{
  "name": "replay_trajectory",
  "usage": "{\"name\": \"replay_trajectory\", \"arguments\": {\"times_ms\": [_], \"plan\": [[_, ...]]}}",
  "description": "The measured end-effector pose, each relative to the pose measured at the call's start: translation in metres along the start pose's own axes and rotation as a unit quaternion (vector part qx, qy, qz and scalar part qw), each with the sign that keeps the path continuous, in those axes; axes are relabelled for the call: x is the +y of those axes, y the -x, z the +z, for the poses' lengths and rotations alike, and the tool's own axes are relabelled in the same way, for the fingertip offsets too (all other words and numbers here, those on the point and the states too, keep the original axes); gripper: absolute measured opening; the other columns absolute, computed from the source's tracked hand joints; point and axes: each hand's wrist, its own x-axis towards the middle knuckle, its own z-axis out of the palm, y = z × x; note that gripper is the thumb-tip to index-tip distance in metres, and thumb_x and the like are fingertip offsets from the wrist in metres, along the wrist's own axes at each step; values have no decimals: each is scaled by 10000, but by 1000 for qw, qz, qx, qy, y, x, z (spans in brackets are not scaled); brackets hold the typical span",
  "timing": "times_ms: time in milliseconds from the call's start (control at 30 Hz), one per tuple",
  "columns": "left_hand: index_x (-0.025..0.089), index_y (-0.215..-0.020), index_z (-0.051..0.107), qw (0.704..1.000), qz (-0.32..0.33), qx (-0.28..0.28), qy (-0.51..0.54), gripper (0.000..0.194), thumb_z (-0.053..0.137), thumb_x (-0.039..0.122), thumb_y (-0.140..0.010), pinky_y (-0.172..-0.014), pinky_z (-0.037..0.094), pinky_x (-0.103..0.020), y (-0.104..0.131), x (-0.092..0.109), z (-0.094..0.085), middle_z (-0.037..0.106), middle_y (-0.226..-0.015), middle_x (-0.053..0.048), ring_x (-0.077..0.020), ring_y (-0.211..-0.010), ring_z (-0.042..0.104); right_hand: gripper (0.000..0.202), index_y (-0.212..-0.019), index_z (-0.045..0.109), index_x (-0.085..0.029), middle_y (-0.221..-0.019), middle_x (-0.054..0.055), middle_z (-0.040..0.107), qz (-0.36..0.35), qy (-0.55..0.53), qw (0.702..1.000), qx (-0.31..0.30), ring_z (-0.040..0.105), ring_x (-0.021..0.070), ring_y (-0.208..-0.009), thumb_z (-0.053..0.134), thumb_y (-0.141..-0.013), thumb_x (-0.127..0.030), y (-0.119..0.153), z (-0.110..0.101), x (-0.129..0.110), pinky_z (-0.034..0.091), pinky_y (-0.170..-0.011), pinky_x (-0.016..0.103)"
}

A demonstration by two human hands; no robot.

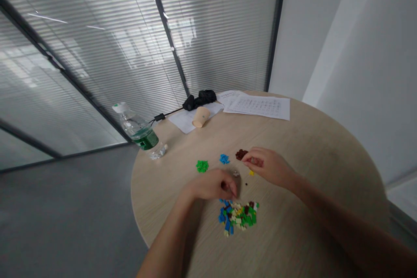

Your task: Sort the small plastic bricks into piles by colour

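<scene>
"What's lying there?"
"A jumbled pile (pixel 240 216) of tiny, angular plastic bricks (pixel 253 217), well in from the wood-grained counter's (pixel 325 156) curved left edge; beyond it, a knobbly green heap (pixel 202 166) and a brown heap (pixel 240 154)."
"And each grip?"
"The right hand (pixel 269 166) bunches its fingertips at the brown heap; the left hand (pixel 213 183) curls just beyond the pile. Whether either pinches a brick, I cannot tell."

A round table (pixel 312 143) bears colored brick piles (pixel 240 216), printed sheets (pixel 260 105), a bottle (pixel 145 139)
</scene>
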Motion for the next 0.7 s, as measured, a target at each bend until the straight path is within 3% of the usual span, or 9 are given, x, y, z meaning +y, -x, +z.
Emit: {"name": "replay_trajectory", "arguments": {"times_ms": [133,233,433,567,700], "plan": [[154,-786,664,990,7,142,7,123,589,246,-752,-503,274,-167,3,3,-5,398,-512,71,-54,-492,356,196,-775,651,-157,-697,20,630,87,-170,978,-85,527,108,-592,571,-757,-335,1,3,-3,392,-530,210],[153,-801,661,975,6,220,20,167,555,281,-786,-499,257,-172,1,6,-4,312,-485,82,-58,-478,312,283,-771,661,-146,-601,-3,570,107,-249,952,-146,463,83,-511,553,-759,-408,2,5,-5,346,-462,194],[164,-834,661,954,16,298,-15,203,533,321,-813,-507,269,-169,-12,4,9,369,-522,67,-59,-495,342,289,-803,669,-134,-594,-6,564,131,-287,942,-114,442,73,-503,598,-711,-398,0,4,-3,343,-465,193],[177,-867,657,946,11,319,-52,212,509,322,-827,-516,288,-170,-15,2,14,409,-530,56,-66,-505,376,287,-799,668,-136,-644,14,614,142,-286,942,-105,456,75,-502,607,-702,-399,-1,5,-3,341,-457,191],[175,-895,659,942,23,329,-60,213,487,285,-833,-539,308,-176,-13,4,12,457,-561,45,-68,-515,391,237,-803,661,-150,-696,22,642,120,-215,966,-83,510,95,-551,586,-729,-362,0,2,-5,372,-498,202]]}}
